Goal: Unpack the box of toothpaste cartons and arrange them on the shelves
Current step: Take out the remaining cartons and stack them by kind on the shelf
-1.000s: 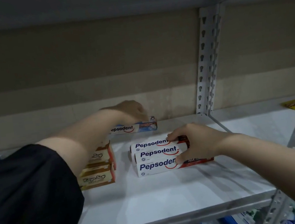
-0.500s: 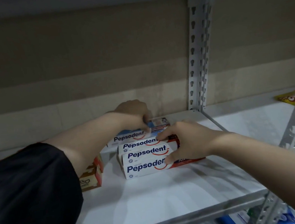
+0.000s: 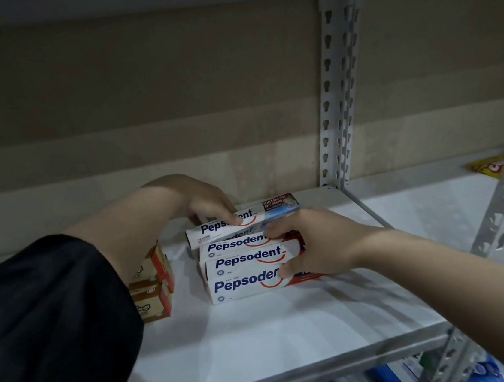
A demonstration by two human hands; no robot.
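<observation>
- Steadying the Pepsodent stack (image 3: pixel 247 273) at centre frame: right hand (image 3: pixel 316 246) reaching in from 4 o'clock, wrapped around the stack's right end, thumb (image 3: pixel 285 271) pressing the lowest carton's front face, forefinger hooking over an upper carton.
- Keeping that clamp firm while squaring the fronts, judging by cartons stepping back slightly from bottom to top.
- Settling the top carton (image 3: pixel 244 221) at 12 o'clock of the stack: left hand (image 3: pixel 201 201) coming in from 9 o'clock, fingertips (image 3: pixel 235 220) pinning the lid face, carton lying skewed, right end angling toward the back wall.
- Needing a gentle turn to align it, avoiding pushing the pile over.
- Sitting apart at 9 o'clock: brown-and-orange cartons (image 3: pixel 151 284), on the same white shelf (image 3: pixel 262 346).
</observation>
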